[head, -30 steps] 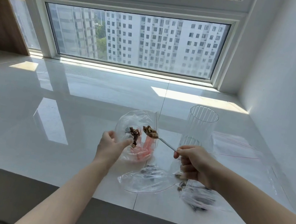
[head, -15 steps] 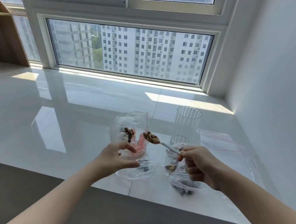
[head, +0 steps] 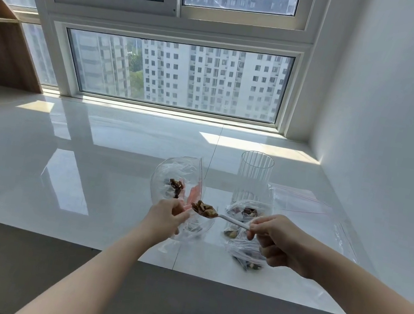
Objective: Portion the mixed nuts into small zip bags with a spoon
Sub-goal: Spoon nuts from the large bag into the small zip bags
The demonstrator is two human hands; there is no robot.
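Note:
My left hand (head: 165, 215) pinches a clear zip bag (head: 178, 176) and holds it up above the sill; a few nuts lie inside it. My right hand (head: 278, 240) grips the handle of a white spoon (head: 233, 220). The spoon's bowl carries a heap of mixed nuts (head: 204, 208) right at the bag's mouth, beside my left fingers. Under my right hand lies a larger clear bag of nuts (head: 247, 213), partly hidden by the hand.
A ribbed clear glass (head: 253, 177) stands behind the nut bag. Flat spare zip bags (head: 306, 206) lie to the right by the white wall. The glossy white sill (head: 64, 161) runs left toward a wooden shelf (head: 3, 48); its front edge is near.
The camera has tilted up, showing more window. The spoon with nuts stays at the bag's mouth, and my left hand has shifted its pinch on the bag.

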